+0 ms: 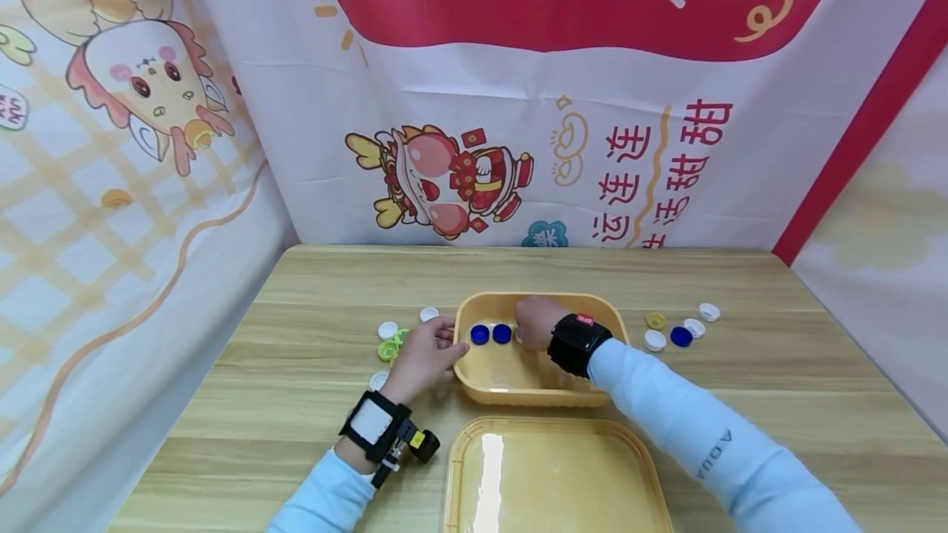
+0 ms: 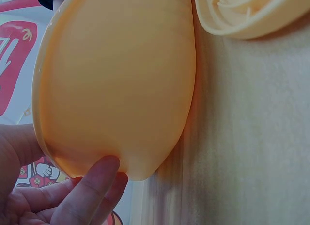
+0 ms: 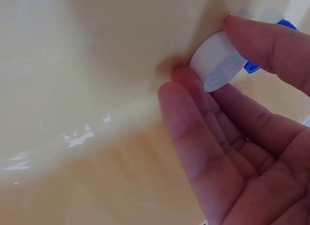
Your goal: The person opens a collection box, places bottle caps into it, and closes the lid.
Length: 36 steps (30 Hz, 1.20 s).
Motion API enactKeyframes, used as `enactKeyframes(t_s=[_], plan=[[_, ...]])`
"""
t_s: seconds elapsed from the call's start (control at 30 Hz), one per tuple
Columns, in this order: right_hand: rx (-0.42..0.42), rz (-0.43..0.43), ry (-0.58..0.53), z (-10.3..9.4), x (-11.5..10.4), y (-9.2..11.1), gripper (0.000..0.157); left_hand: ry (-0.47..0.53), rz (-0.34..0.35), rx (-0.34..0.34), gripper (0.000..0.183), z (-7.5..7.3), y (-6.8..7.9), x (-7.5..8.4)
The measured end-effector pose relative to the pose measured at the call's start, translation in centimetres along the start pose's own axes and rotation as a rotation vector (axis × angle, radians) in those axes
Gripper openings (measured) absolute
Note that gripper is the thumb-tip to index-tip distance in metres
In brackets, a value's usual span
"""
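A yellow plastic container [image 1: 511, 391] stands on the table with two blue bottle caps [image 1: 490, 334] inside. My left hand [image 1: 424, 359] holds its left end, thumb over the rim and fingers against the outer wall [image 2: 121, 89]. Inside the container, my right hand [image 1: 539, 321] pinches a white bottle cap [image 3: 218, 57] between thumb and fingers. That cap is tilted, close over the container floor in the right wrist view. Part of a blue cap [image 3: 252, 67] shows behind it. From the head view, the right hand's fingertips are mostly hidden.
A yellow lid [image 1: 559, 475] lies in front of the container. White and green caps [image 1: 388, 349] are scattered left of it, partly behind my left hand. Several white caps [image 1: 655, 341], a blue cap [image 1: 681, 337] and a yellow cap [image 1: 655, 320] lie to the right. A printed cloth [image 1: 459, 89] hangs behind the table.
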State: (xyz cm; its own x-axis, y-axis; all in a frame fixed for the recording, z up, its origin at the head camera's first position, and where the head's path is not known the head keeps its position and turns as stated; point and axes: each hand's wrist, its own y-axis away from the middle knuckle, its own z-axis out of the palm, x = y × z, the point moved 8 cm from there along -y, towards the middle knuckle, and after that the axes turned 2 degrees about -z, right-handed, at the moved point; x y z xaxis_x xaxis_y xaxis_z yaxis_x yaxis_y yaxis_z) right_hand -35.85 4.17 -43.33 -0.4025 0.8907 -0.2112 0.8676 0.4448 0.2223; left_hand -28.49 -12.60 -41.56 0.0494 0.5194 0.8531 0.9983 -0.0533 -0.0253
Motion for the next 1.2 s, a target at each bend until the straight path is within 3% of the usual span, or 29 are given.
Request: enactKeyframes(t_s=[0.5,0.67,0.77,0.97,1.2], plan=[[0.03,-0.009,0.045,0.0,-0.5,0.1,0.011,0.02,-0.008,0.007,0.04,0.0,0.2,0.0],[0.038,-0.002,-0.047,-0.5,-0.3,1.3,0.01,0.018,-0.008,0.004,0.04,0.1,0.2,0.0],[0.035,-0.009,-0.076,-1.9,-0.4,2.6,0.018,0.008,-0.002,0.0,0.04,0.1,0.1,0.0],[0.095,-0.105,0.007,-6.3,-1.0,5.0,0.038,-0.009,-0.007,0.006,0.04,-0.1,-0.2,0.0],[0.151,-0.05,-0.116,-9.6,2.0,7.7,0.046,0.009,-0.023,-0.002,0.041,0.1,-0.2,-0.3]])
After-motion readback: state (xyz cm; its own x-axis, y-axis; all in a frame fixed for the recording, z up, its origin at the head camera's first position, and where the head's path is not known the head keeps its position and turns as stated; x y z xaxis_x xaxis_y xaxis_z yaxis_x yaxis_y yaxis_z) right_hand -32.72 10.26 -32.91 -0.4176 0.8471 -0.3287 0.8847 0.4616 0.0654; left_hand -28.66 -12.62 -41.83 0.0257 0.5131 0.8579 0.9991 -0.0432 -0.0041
